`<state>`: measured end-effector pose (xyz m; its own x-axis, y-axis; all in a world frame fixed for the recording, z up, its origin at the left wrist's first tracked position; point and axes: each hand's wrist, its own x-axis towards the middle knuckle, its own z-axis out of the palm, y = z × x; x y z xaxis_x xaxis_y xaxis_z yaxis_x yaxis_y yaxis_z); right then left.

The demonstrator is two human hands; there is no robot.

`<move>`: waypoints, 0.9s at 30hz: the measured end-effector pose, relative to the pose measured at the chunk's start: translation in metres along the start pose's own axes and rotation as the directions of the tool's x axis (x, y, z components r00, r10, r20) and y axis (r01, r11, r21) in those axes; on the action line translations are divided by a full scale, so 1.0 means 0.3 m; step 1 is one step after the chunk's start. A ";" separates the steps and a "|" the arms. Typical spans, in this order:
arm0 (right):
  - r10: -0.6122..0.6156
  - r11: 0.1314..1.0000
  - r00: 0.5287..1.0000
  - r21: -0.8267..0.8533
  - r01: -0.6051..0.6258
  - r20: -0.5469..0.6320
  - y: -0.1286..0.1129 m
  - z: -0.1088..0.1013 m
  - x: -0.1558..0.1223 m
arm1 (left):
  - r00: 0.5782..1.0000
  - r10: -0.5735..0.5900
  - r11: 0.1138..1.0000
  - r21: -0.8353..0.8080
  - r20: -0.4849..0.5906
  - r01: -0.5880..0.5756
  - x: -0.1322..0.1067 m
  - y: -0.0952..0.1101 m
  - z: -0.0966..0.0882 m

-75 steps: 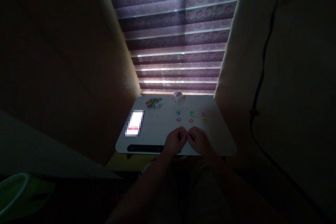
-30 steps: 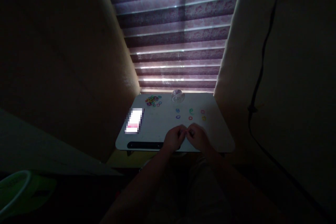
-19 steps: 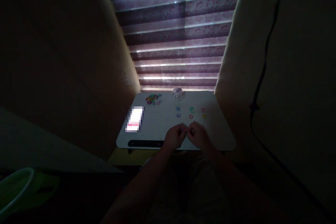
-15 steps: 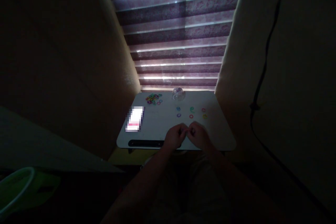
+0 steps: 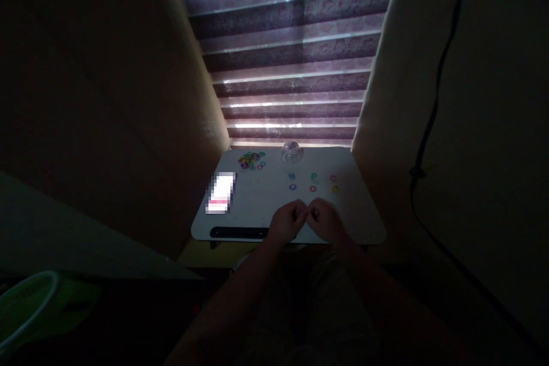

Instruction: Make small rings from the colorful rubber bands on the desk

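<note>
My left hand [image 5: 288,221] and my right hand [image 5: 323,219] meet fingertip to fingertip over the front of a small white table [image 5: 253,206]. Both are closed in a pinch, and whatever lies between the fingers is too small and dark to make out. Just beyond them sit small coloured rings in two rows: a blue ring [image 5: 291,176], a purple ring [image 5: 293,187], a green curled band [image 5: 314,178], a red ring [image 5: 313,189], a pink ring [image 5: 333,178] and a yellow piece [image 5: 335,189].
A heap of mixed coloured rings [image 5: 249,160] lies at the back left. Behind the rows stands a clear round container [image 5: 292,152]. A phone with a blurred bright screen [image 5: 221,193] rests at the left, above a black slot [image 5: 238,233]. A green basket [image 5: 47,309] is at lower left.
My hands stay pinched together in nearly the same place. The view has shifted very slightly; the rings, container and phone lie as before.
</note>
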<state>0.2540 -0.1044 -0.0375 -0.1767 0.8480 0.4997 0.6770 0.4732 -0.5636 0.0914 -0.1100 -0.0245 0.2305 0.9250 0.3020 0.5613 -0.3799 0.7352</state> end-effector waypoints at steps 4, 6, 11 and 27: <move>0.015 1.000 1.000 0.025 -0.015 -0.001 0.002 0.003 -0.001 | 1.000 0.010 1.000 -0.019 0.007 -0.009 -0.001 0.003 -0.001; 0.014 0.999 1.000 0.030 -0.014 -0.005 0.003 0.004 -0.001 | 1.000 0.015 1.000 -0.024 0.006 -0.015 -0.002 0.004 -0.001; 0.000 0.999 1.000 0.032 0.000 0.007 0.002 0.001 0.000 | 1.000 0.005 1.000 0.006 0.007 -0.006 -0.003 0.003 0.000; -0.007 1.000 1.000 0.019 0.007 0.012 0.009 0.002 0.001 | 1.000 -0.021 1.000 -0.021 0.000 0.021 -0.007 0.007 -0.007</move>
<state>0.2552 -0.1026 -0.0393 -0.1903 0.8472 0.4960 0.6618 0.4838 -0.5726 0.0904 -0.1128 -0.0221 0.2182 0.9329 0.2865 0.5489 -0.3601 0.7544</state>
